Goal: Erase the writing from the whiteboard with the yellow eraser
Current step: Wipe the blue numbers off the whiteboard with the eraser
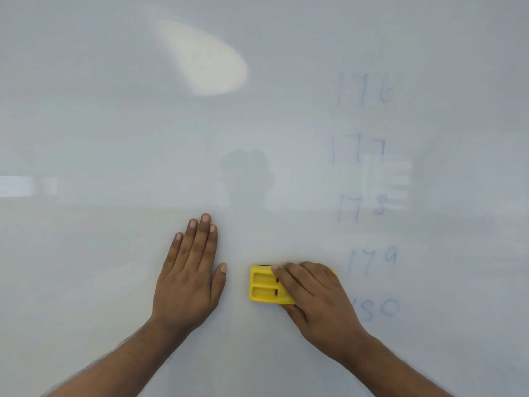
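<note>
A white whiteboard [114, 138] fills the whole view. Faint blue numbers run down its right side: 176 [366, 88], 177 [357, 149], 178 [362, 207], 179 [372, 259] and 180 [378, 308]. My right hand [317, 293] grips the yellow eraser [264, 285] and presses it flat on the board, just left of the 179 and 180. My fingers cover the eraser's right half. My left hand [190, 273] lies flat on the board with fingers spread, to the left of the eraser and apart from it.
The board's left and middle areas carry no writing, only a bright light reflection [206, 58] near the top and dim room reflections across the middle.
</note>
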